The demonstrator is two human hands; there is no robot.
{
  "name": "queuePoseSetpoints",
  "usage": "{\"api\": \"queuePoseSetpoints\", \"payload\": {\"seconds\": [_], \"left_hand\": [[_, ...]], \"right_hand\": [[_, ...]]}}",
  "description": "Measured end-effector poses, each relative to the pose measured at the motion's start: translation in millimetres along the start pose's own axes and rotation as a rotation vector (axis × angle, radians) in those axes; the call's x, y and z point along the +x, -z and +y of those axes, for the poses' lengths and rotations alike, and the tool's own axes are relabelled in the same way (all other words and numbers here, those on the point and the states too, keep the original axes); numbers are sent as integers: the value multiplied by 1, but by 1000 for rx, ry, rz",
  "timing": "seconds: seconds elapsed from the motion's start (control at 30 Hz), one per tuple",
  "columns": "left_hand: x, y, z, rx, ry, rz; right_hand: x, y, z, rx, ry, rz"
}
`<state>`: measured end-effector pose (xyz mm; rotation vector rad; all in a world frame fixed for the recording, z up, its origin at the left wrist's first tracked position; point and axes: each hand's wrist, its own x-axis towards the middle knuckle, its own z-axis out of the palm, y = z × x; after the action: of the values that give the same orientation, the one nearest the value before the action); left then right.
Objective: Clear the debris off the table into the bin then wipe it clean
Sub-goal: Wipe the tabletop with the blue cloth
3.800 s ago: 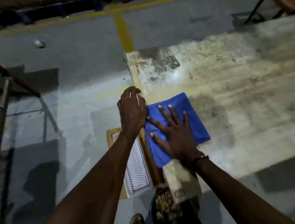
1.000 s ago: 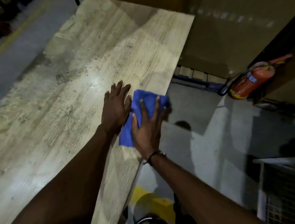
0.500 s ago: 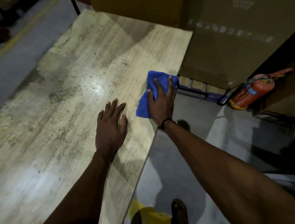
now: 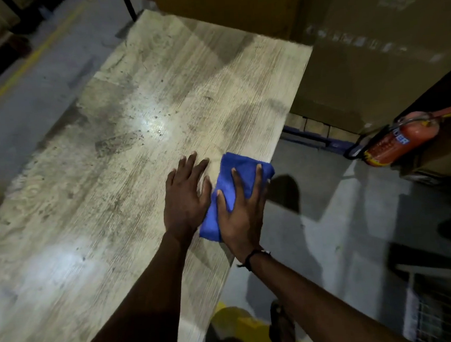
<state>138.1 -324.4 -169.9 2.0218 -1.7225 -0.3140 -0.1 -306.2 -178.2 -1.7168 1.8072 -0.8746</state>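
Pressing flat with straight fingers, the right hand (image 4: 239, 210) holds the blue cloth (image 4: 236, 180) down at the worktop's (image 4: 111, 179) right edge. Just left of the cloth, the left hand (image 4: 186, 198) rests open-palmed on the worktop, its fingers spread.

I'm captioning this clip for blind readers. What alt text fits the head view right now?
A person's right hand presses a blue cloth flat at the right edge of a worn wooden table, while the left hand rests flat on the table beside the cloth. A red fire extinguisher lies on the floor to the right.
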Motion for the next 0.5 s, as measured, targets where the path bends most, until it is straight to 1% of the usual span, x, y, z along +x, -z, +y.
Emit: {"api": "queuePoseSetpoints", "payload": {"seconds": [0.1,0.2,0.3,0.37,0.43,0.5], "left_hand": [[0,0,0,-5,5,6],[-1,0,1,-16,4,15],[-1,1,2,-23,1,17],[-1,1,2,-20,-3,19],[-1,1,2,-16,-4,22],[0,0,2,-9,-5,25]], "right_hand": [[42,-4,8,-76,9,-24],[98,-4,20,-126,57,14],[131,-2,24,-139,20,-10],[124,-4,24,-199,13,-29],[101,-8,22,-298,53,-49],[79,-10,20,-335,71,-68]]}}
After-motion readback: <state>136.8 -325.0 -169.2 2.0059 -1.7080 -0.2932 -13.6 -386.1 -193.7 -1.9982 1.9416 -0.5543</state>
